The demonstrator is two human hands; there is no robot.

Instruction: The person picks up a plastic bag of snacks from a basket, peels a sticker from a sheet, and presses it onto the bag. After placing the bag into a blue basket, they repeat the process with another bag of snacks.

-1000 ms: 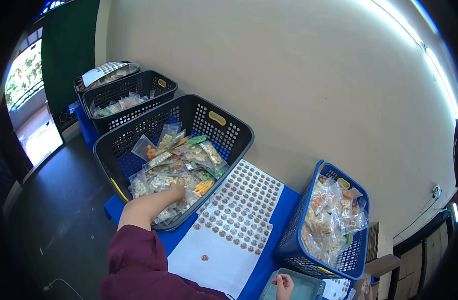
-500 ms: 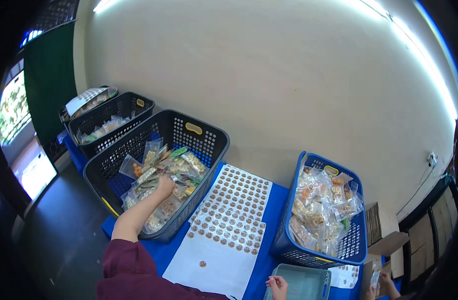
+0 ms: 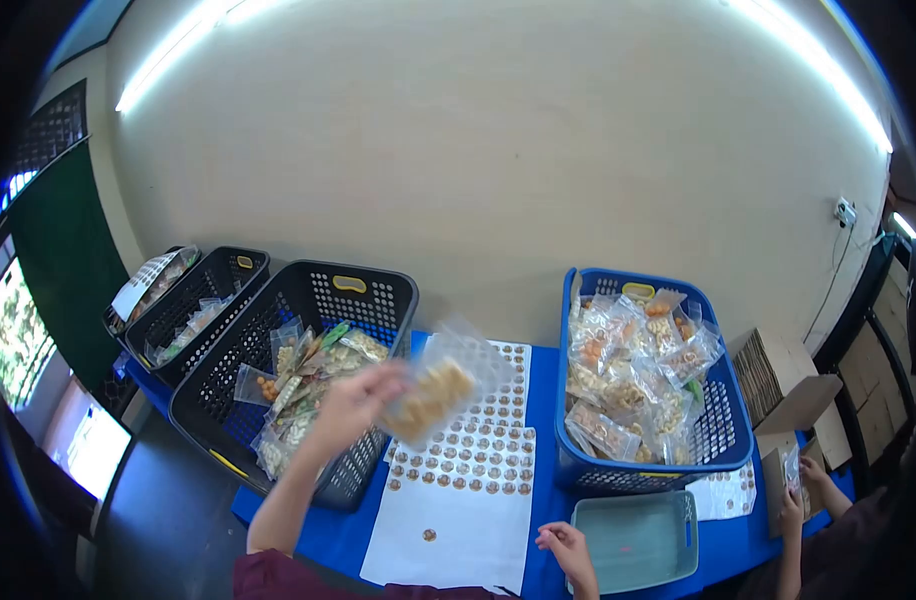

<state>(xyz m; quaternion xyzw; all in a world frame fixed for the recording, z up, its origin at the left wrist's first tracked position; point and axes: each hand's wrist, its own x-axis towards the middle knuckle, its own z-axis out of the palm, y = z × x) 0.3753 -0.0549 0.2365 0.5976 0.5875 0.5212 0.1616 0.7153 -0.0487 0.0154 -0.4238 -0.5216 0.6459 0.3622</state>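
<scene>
My left hand (image 3: 363, 405) grips a clear plastic bag of pale yellowish pieces (image 3: 440, 388), smeared by motion, above the white sticker sheets (image 3: 448, 520). To its left stands a large dark basket (image 3: 343, 480) with many filled clear bags (image 3: 318, 370) in it. My right hand (image 3: 568, 550) is at the bottom, beside a pale green tray (image 3: 633, 545); its fingertips are drawn together, and whether anything is between them is too small to tell.
A blue basket (image 3: 658, 478) full of similar bags stands at the right. Two more dark baskets (image 3: 228, 290) are at the far left. Another person's hands (image 3: 803, 490) hold a small packet beside cardboard boxes (image 3: 798, 415) at the far right.
My left hand has come up out of the dark basket and moved right, now with a bag in it. The whole view has shifted. My right hand remains near the tray.
</scene>
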